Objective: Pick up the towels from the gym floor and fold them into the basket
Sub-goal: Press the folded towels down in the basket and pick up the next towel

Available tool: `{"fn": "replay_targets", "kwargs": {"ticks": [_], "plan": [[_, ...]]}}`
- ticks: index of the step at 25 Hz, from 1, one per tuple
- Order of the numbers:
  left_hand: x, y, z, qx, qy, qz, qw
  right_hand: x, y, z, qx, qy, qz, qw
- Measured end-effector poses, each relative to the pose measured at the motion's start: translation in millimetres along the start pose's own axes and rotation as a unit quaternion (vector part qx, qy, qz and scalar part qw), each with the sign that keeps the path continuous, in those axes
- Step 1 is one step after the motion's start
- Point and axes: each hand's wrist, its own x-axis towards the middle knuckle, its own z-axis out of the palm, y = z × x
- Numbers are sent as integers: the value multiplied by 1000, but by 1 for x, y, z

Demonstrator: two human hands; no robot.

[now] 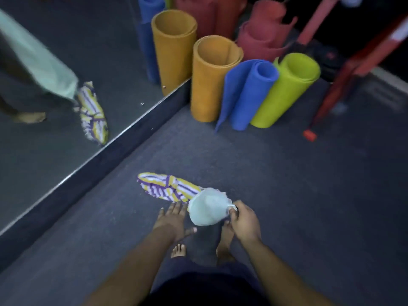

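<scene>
A striped yellow, purple and white towel (167, 187) lies crumpled on the dark gym floor just ahead of my feet. My right hand (244, 219) pinches a pale mint towel (207, 209) that hangs bunched above the floor, overlapping the striped towel's near end. My left hand (172, 219) is spread flat with fingers apart, right beside the mint towel and just short of the striped one. No basket is in view.
A wall mirror (66, 74) on the left reflects both towels. Upright rolled mats stand ahead: orange (209, 78), blue (249, 96), lime green (284, 89) and red behind. A red metal frame (344, 85) stands at the right. My bare feet are below my hands.
</scene>
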Motion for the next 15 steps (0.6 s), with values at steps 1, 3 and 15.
{"fn": "replay_targets", "kwargs": {"ticks": [1, 3, 15], "plan": [[-10, 13, -10, 32, 4, 31, 999, -19, 4, -19, 17, 31, 24, 999], [-25, 41, -25, 87, 14, 86, 992, -58, 14, -55, 49, 94, 66, 992], [-84, 316, 7, 307, 53, 319, 895, -269, 173, -179, 275, 390, 262, 839]]}}
